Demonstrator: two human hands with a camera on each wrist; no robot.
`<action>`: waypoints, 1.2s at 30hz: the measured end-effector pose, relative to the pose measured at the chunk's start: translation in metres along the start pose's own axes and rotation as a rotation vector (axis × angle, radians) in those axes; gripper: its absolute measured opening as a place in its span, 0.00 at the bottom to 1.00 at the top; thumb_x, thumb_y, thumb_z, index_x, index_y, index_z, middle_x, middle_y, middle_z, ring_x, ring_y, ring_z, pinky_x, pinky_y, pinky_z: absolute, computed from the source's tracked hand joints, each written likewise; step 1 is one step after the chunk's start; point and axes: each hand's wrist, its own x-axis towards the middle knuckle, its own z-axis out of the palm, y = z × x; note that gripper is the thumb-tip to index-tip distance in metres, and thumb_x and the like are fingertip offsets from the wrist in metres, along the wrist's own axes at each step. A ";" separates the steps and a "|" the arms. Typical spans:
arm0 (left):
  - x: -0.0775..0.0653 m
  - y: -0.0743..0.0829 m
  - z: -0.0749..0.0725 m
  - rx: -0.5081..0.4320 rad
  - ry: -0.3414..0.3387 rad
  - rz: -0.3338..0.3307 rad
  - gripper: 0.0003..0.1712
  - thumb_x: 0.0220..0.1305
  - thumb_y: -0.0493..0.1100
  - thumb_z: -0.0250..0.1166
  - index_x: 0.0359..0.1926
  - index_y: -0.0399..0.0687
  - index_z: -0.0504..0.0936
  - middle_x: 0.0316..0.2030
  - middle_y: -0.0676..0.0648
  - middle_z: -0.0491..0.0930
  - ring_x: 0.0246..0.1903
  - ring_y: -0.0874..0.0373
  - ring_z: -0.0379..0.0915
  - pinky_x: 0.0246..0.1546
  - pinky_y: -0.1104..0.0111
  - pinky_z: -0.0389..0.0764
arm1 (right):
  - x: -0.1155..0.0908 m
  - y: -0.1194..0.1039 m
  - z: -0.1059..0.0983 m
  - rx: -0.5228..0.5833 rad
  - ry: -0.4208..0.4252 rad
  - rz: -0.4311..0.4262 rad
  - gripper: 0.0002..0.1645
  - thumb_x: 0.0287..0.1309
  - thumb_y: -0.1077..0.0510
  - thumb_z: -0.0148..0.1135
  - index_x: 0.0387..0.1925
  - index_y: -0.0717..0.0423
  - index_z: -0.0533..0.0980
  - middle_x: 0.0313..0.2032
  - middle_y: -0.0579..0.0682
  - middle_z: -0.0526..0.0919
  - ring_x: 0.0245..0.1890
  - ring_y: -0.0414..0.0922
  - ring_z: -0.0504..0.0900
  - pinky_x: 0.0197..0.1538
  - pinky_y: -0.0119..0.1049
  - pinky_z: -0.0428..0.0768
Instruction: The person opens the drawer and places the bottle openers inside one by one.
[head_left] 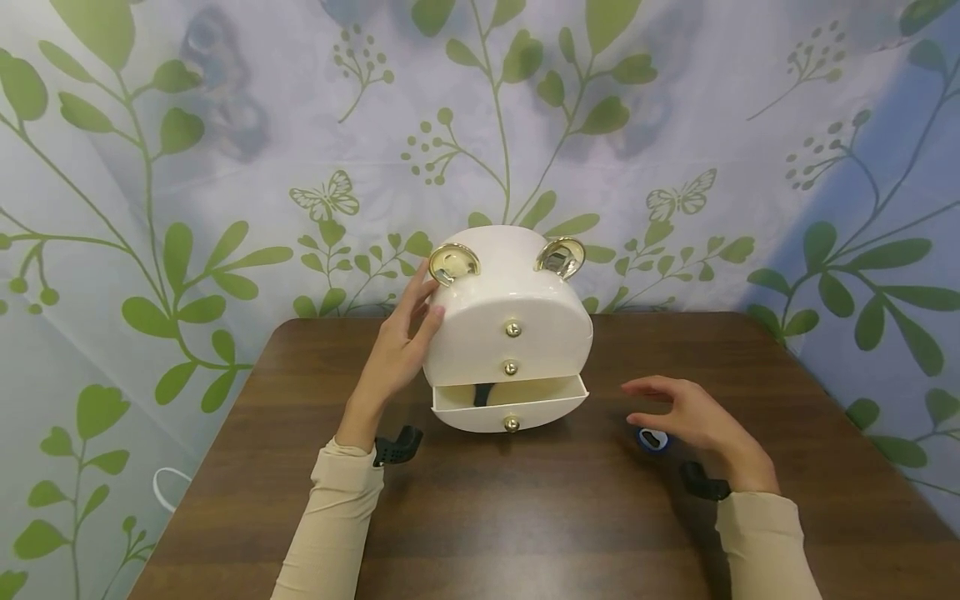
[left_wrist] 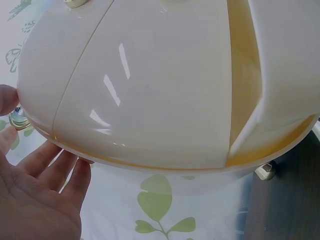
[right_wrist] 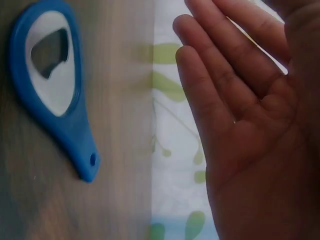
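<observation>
A white rounded drawer box [head_left: 472,337] with gold ear-shaped trims and gold knobs stands on the table. Its bottom drawer [head_left: 551,412] is pulled out, and a dark patch shows inside that I cannot identify. My left hand [head_left: 396,350] rests against the box's left side below the ear, its fingers extended along the side and the thumb at the front edge. To the right, my right hand [head_left: 693,412] hovers above a blue bottle opener [head_left: 654,440], fingers loosely extended and holding nothing. In the right wrist view the bottle opener [right_wrist: 55,131] lies flat, apart from the fingers.
The brown wooden table [head_left: 525,517] reaches back to a leaf-patterned cloth [head_left: 525,167] hanging behind it. A white cable [head_left: 167,487] loops beside the table's left edge. Each wrist wears a black camera mount.
</observation>
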 end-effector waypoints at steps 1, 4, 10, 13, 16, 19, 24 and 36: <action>0.000 0.000 0.000 -0.005 0.001 0.001 0.38 0.81 0.51 0.54 0.82 0.77 0.47 0.74 0.47 0.66 0.74 0.49 0.62 0.77 0.53 0.62 | -0.001 0.001 -0.001 -0.003 -0.005 0.008 0.33 0.59 0.47 0.76 0.62 0.58 0.79 0.58 0.57 0.84 0.62 0.62 0.79 0.63 0.64 0.77; 0.001 -0.001 -0.001 -0.014 0.001 -0.006 0.38 0.81 0.51 0.54 0.82 0.77 0.47 0.74 0.46 0.66 0.74 0.48 0.63 0.75 0.49 0.66 | -0.002 0.006 -0.003 -0.015 -0.017 0.027 0.32 0.59 0.49 0.76 0.61 0.59 0.80 0.57 0.57 0.85 0.62 0.62 0.80 0.63 0.63 0.77; 0.001 0.000 -0.001 -0.021 -0.001 -0.017 0.38 0.81 0.51 0.54 0.82 0.78 0.48 0.74 0.47 0.66 0.74 0.47 0.64 0.71 0.45 0.70 | -0.004 0.016 -0.003 -0.053 -0.024 0.025 0.28 0.57 0.52 0.77 0.57 0.59 0.82 0.54 0.55 0.87 0.58 0.59 0.83 0.60 0.55 0.82; 0.001 0.000 0.000 -0.021 -0.001 -0.015 0.38 0.80 0.51 0.55 0.82 0.78 0.48 0.74 0.47 0.67 0.74 0.47 0.64 0.71 0.45 0.70 | -0.005 0.021 -0.001 -0.058 -0.022 0.014 0.26 0.56 0.54 0.78 0.55 0.58 0.83 0.52 0.53 0.88 0.55 0.57 0.85 0.56 0.46 0.84; 0.000 0.000 0.000 -0.024 0.000 -0.013 0.38 0.80 0.51 0.55 0.81 0.78 0.48 0.74 0.47 0.67 0.74 0.47 0.64 0.71 0.44 0.70 | -0.005 0.026 0.002 -0.044 -0.031 0.006 0.25 0.56 0.55 0.78 0.54 0.59 0.83 0.50 0.53 0.88 0.52 0.56 0.86 0.53 0.41 0.85; 0.000 -0.001 0.000 -0.026 0.000 -0.012 0.38 0.80 0.51 0.55 0.81 0.78 0.48 0.74 0.48 0.67 0.74 0.47 0.64 0.70 0.44 0.71 | -0.005 0.031 0.005 -0.034 -0.037 0.011 0.23 0.55 0.56 0.78 0.52 0.58 0.84 0.49 0.53 0.88 0.51 0.54 0.86 0.52 0.40 0.84; -0.001 -0.002 0.000 -0.026 0.000 -0.006 0.38 0.81 0.50 0.55 0.82 0.78 0.48 0.74 0.48 0.66 0.74 0.47 0.64 0.70 0.44 0.71 | -0.006 0.037 0.009 -0.029 -0.050 0.032 0.21 0.57 0.56 0.77 0.52 0.55 0.85 0.50 0.50 0.88 0.52 0.53 0.86 0.55 0.41 0.84; 0.000 -0.002 0.000 -0.029 -0.002 0.000 0.38 0.81 0.50 0.55 0.82 0.78 0.48 0.74 0.48 0.66 0.74 0.48 0.64 0.70 0.44 0.71 | -0.005 0.043 0.014 0.023 -0.018 0.016 0.08 0.60 0.58 0.75 0.42 0.50 0.87 0.39 0.43 0.89 0.39 0.32 0.83 0.46 0.29 0.83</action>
